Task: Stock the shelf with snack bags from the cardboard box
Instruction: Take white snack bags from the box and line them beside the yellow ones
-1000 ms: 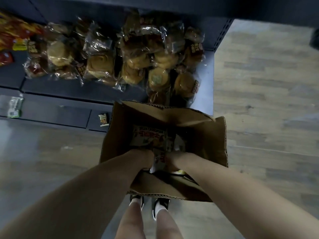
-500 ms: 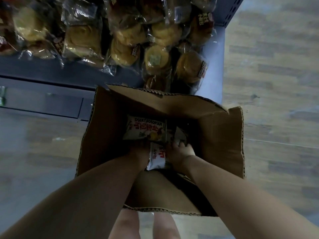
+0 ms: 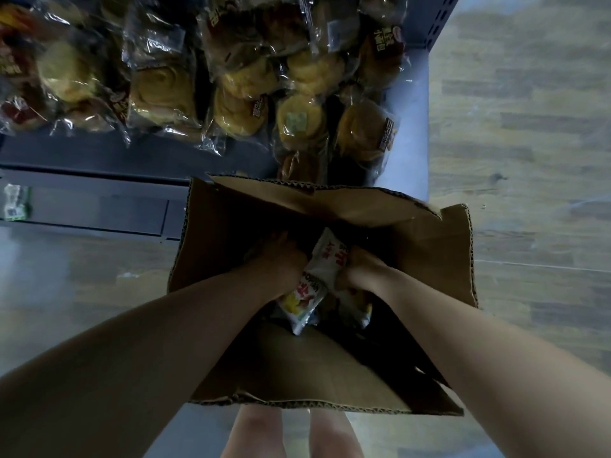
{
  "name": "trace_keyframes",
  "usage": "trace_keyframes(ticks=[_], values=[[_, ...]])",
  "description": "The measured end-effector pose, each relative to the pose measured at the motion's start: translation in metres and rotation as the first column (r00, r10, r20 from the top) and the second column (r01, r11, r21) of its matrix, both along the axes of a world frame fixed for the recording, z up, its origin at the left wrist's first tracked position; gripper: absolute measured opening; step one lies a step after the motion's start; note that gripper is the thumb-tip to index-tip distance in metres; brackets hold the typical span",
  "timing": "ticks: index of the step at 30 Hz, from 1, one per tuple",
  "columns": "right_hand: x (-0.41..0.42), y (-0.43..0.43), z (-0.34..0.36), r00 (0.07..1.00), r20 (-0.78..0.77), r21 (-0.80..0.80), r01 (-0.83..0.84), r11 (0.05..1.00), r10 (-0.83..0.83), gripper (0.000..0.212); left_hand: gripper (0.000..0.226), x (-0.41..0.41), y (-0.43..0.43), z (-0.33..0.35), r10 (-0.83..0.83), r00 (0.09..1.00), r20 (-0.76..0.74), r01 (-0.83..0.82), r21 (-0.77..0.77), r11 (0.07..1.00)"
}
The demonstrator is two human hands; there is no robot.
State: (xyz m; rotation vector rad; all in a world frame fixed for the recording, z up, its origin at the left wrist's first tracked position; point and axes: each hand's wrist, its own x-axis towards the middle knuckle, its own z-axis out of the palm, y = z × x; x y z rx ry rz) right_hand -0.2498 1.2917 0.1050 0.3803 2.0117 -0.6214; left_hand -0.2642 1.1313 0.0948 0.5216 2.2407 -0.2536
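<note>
Both hands are down inside the cardboard box (image 3: 429, 252), working one bunch between them. Left hand (image 3: 281, 259) has its fingers curled against the near-left side of the snack bags (image 3: 325, 262), white packets with red print and a splash of yellow. Right hand (image 3: 362, 269) clamps the same bunch from the other side, knuckles bent over the top edge. The bags sit squeezed between the two hands, low in the box, with their bottom ends hanging toward the near wall.

Scanning across: at far left a small green and white packet (image 3: 16, 203) lies on the dark base under the shelf (image 3: 82, 150). Clear-wrapped bread packs (image 3: 165, 94) crowd that shelf, running right up to its end post. The box stands open just in front of them, flaps up. To the right, wood-look floor (image 3: 529, 127). Bare legs (image 3: 258, 434) show at the near edge.
</note>
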Motion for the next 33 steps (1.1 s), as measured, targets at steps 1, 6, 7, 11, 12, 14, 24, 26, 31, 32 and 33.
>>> trace_keyframes(ticks=[1, 6, 7, 11, 12, 14, 24, 26, 31, 32, 33], values=[[-0.001, 0.002, 0.001, 0.998, 0.016, -0.023, 0.061, 0.998, -0.061, 0.05, 0.054, -0.003, 0.005, 0.011, -0.004, 1.0, -0.003, 0.004, 0.04, 0.999], [0.002, 0.007, 0.0, 0.974, 0.062, -0.091, 0.224, 0.97, -0.219, 0.033, 0.048, 0.0, -0.004, 0.01, 0.294, 0.953, 0.073, -0.303, 0.224, 0.926], [0.004, 0.008, 0.0, 0.964, 0.063, -0.102, 0.263, 0.959, -0.258, 0.04, 0.045, 0.006, -0.008, 0.005, 0.438, 0.887, 0.149, -0.462, 0.33, 0.823], [0.006, 0.01, 0.001, 0.929, 0.131, -0.189, 0.365, 0.912, -0.345, 0.05, 0.054, 0.014, -0.007, 0.002, 0.573, 0.77, 0.281, -0.616, 0.56, 0.554], [0.006, 0.008, 0.002, 0.921, 0.141, -0.195, 0.385, 0.902, -0.363, 0.049, 0.058, 0.014, -0.008, 0.0, 0.535, 0.804, 0.26, -0.57, 0.594, 0.568], [0.006, 0.006, 0.005, 0.898, 0.16, -0.218, 0.437, 0.873, -0.409, 0.041, 0.061, 0.013, -0.007, 0.004, 0.501, 0.842, 0.201, -0.498, 0.647, 0.577], [0.019, -0.004, 0.021, 0.633, 0.405, -0.273, 0.772, 0.574, -0.66, 0.015, 0.041, 0.007, -0.001, 0.024, 0.846, 0.233, 0.479, -0.864, 0.501, -0.046], [0.022, -0.01, 0.023, 0.602, 0.47, -0.297, 0.796, 0.527, -0.645, 0.021, 0.053, 0.0, -0.002, 0.03, 0.825, 0.139, 0.548, -0.936, 0.344, -0.071], [0.025, -0.022, 0.031, 0.569, 0.538, -0.342, 0.822, 0.456, -0.622, 0.042, 0.069, 0.009, -0.011, 0.037, 0.774, 0.206, 0.599, -0.966, 0.252, 0.062], [0.024, -0.023, 0.037, 0.555, 0.535, -0.335, 0.831, 0.444, -0.636, 0.048, 0.062, 0.01, -0.012, 0.04, 0.76, 0.223, 0.61, -0.959, 0.279, 0.057], [0.023, -0.024, 0.04, 0.553, 0.53, -0.34, 0.833, 0.436, -0.643, 0.054, 0.058, 0.01, -0.012, 0.046, 0.755, 0.243, 0.609, -0.956, 0.283, 0.079]])
